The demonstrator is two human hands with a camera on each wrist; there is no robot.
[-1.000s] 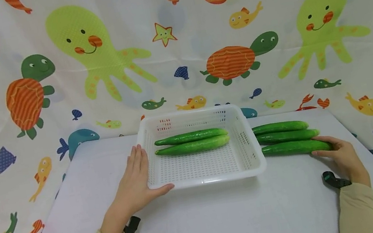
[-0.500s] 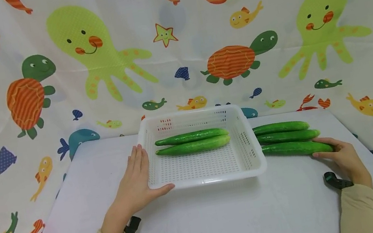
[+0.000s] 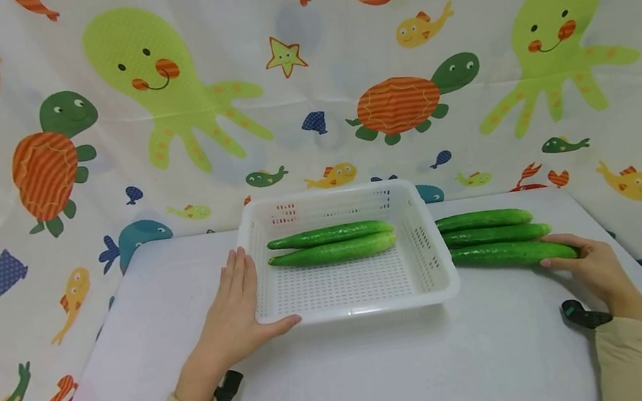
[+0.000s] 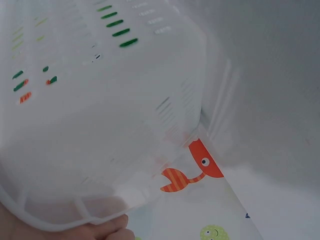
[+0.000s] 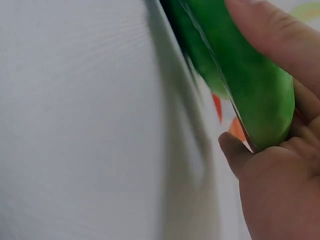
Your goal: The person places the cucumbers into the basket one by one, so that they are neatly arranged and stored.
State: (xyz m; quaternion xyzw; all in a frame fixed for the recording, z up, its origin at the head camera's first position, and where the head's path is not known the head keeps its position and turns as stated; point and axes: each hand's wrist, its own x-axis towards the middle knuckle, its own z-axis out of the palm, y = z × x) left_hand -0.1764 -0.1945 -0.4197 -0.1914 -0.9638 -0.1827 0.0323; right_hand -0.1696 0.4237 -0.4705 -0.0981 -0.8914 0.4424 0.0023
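In the head view a white plastic basket (image 3: 353, 311) holds two cucumbers lying side by side, the front cucumber (image 3: 333, 252) a lighter green. Against its left side lies my left hand (image 3: 232, 316), fingers straight along the rim and thumb over the front corner. Right of the basket, my right hand (image 3: 593, 267) grips the right end of the nearest cucumber (image 3: 511, 254), thumb on the front side and fingers behind. Close up in the right wrist view, the rounded end of this cucumber (image 5: 260, 95) sits between thumb and fingers, a thin clear seam running along it.
Two more cucumbers, the middle one (image 3: 497, 234) and the back one (image 3: 482, 220), lie behind the gripped one, their left ends hidden by the basket wall. A white cloth covers the table (image 3: 390, 374). A curtain (image 3: 295, 126) printed with sea animals hangs behind.
My right hand has shifted slightly to the right, and the gripped cucumber's right end has moved a little with it. The left hand and basket stay put.
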